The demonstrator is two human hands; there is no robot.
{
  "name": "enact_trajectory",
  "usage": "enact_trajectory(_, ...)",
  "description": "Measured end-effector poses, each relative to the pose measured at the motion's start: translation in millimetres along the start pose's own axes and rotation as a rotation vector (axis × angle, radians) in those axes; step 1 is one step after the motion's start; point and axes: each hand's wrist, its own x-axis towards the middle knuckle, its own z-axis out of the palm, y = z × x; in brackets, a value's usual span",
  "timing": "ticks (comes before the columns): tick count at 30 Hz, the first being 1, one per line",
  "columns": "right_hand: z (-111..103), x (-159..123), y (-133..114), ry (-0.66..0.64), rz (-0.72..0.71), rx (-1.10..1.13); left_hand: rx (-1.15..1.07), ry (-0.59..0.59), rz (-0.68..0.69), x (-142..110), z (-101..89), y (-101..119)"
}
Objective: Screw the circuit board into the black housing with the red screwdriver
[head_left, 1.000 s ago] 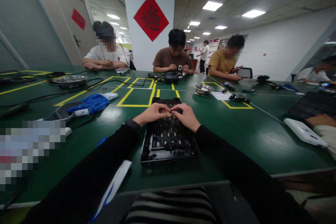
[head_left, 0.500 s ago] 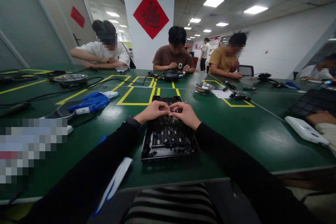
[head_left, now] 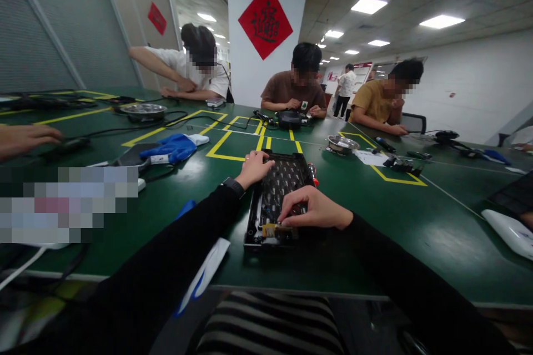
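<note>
An opened black plastic casing [head_left: 255, 216] lies on the green table, with rows of small shiny bumps inside it. My left hand [head_left: 255, 168] holds the far left part of its rim, with the thumb over the inside. At the near end, my right hand [head_left: 314, 208] pinches a small part with a yellowish-brown face, which looks like a circuit board [head_left: 270, 230]. That part is low over the casing's near edge; whether it touches cannot be made out. A red-ended tool [head_left: 315, 177], partly hidden by the casing, is at the right side.
Blue-and-white gloves [head_left: 177, 147] lie at the left, and another glove [head_left: 204, 277] hangs over the front edge. Metal bowls [head_left: 342, 144] and black parts [head_left: 402, 165] stand farther off. A white device [head_left: 508, 233] is at right. Co-workers sit across the table; another person's hand [head_left: 29, 140] is at far left.
My hands were together over the casing's far half. Now they are apart: the left is on the far left rim, the right has come to the near end with the small board. The view has turned left.
</note>
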Motion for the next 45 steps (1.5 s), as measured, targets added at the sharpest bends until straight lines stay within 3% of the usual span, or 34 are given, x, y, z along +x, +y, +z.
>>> enact_trajectory(5,12,2,1,-0.019,-0.033,-0.008,-0.021,-0.105,-0.129,8,12.3,-11)
enact_trajectory(16,9,-4,-10,-0.049,-0.083,-0.089,-0.032,-0.098,-0.156,8,12.5,-8)
enact_trajectory(29,14,-7,-2,-0.058,-0.091,-0.098,-0.079,-0.064,-0.105,6,10.1,-4)
enact_trajectory(45,12,-7,0,-0.066,-0.096,-0.084,-0.06,-0.091,-0.143,2,6.2,-1)
